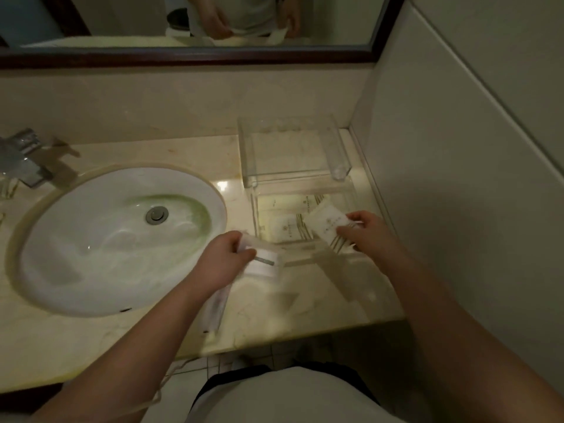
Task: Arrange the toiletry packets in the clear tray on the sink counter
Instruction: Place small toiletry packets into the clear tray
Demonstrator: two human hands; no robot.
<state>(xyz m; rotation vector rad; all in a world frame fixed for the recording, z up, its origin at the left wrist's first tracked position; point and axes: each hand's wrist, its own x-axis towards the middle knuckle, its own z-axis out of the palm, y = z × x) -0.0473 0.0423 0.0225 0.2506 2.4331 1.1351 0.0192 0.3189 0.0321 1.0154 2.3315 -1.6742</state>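
A low clear tray (354, 195) lies on the counter right of the sink, with white toiletry packets (287, 228) flat inside it. My right hand (367, 232) is over the tray's near right part, pinching a white packet (325, 224) that tilts above the others. My left hand (224, 259) hovers at the tray's near left corner, closed on a blurred bundle of white packets (262, 265). Another long white packet (213, 309) lies on the counter under my left wrist.
A second clear tray (334, 148), taller and with nothing in it, stands behind the first against the backsplash. The white sink basin (91, 245) fills the left, with a chrome tap (21, 157) behind it. A wall (457, 148) closes the right side. The marble counter edge (305, 332) runs close to me.
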